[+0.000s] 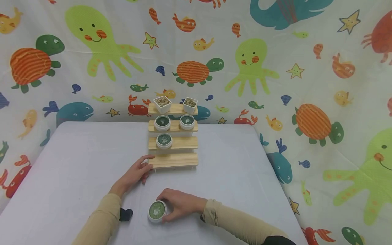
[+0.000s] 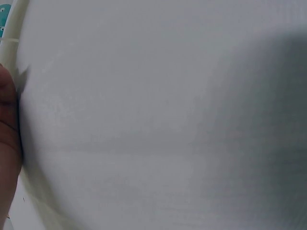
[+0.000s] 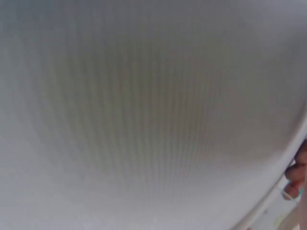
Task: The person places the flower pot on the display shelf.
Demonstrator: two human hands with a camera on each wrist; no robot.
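Near the front of the table, my right hand grips a round white jar with green contents from its right side. My left hand touches the left end of the lowest step of a wooden tiered rack, its fingers reaching forward. A round jar with dark green contents stands on the step above. Two more round jars, a left one and a right one, sit one step higher. Both wrist views show mostly white surface, with a bit of hand at the edge.
On the top step stand two square white cups, a left one and a right one, with dry flaky contents. A white cloth covers the table. Behind it hangs a curtain printed with sea animals.
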